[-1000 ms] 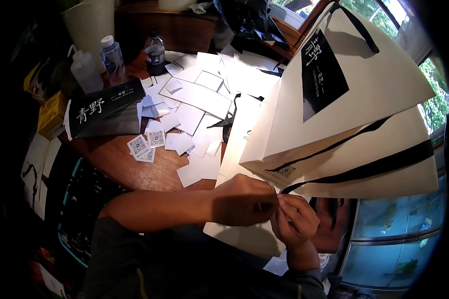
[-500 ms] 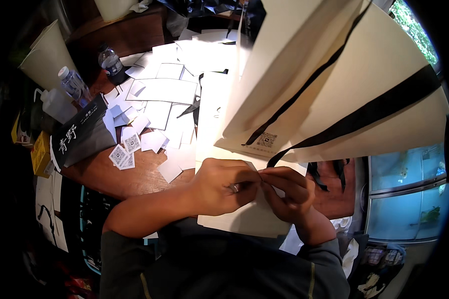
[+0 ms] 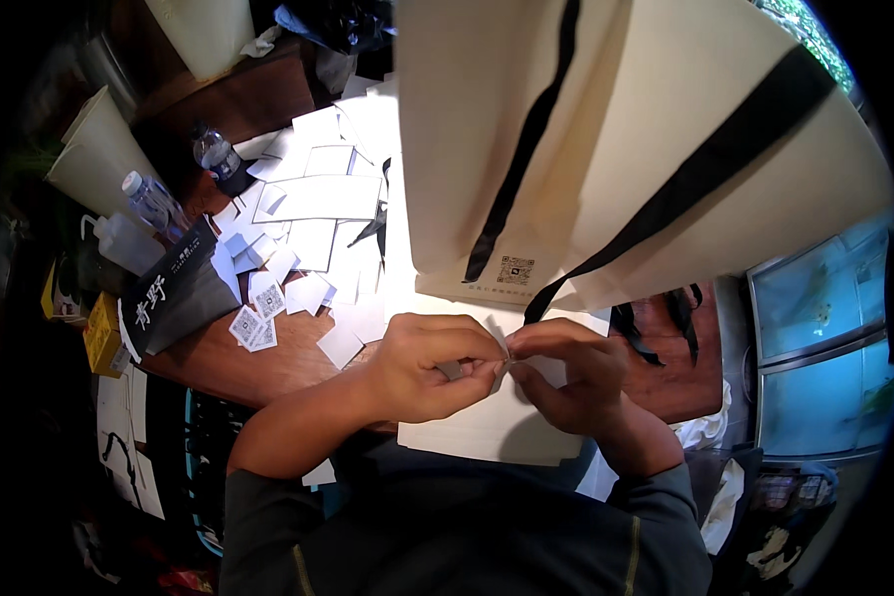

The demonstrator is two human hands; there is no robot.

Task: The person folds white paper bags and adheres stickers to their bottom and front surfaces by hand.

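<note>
My left hand [image 3: 422, 368] is closed in a pinch on a small pale piece of paper [image 3: 499, 338], seen nearly edge-on. The fingertips of my right hand [image 3: 578, 377] pinch at the same spot and meet the left ones. Just beyond my hands rises a large cream paper bag [image 3: 656, 89] with a printed code near its lower edge. A wide black ribbon [image 3: 695, 184] runs down it and ends close to my right fingers. Another black ribbon [image 3: 521, 149] hangs farther left. Cream paper [image 3: 492, 437] lies flat beneath my hands.
Small code-printed cards [image 3: 253, 328] and white paper pieces [image 3: 318, 199] cover the table's left part. A dark printed bag [image 3: 184, 293], a squeeze bottle [image 3: 124, 243] and two drink bottles stand there. More black ribbons [image 3: 680, 323] hang over the wooden table [image 3: 700, 382] at right.
The bag and its ribbons have shifted left in view. A small pale piece of paper now shows between my fingertips, which have moved slightly. The surroundings have shifted with the head's motion.
</note>
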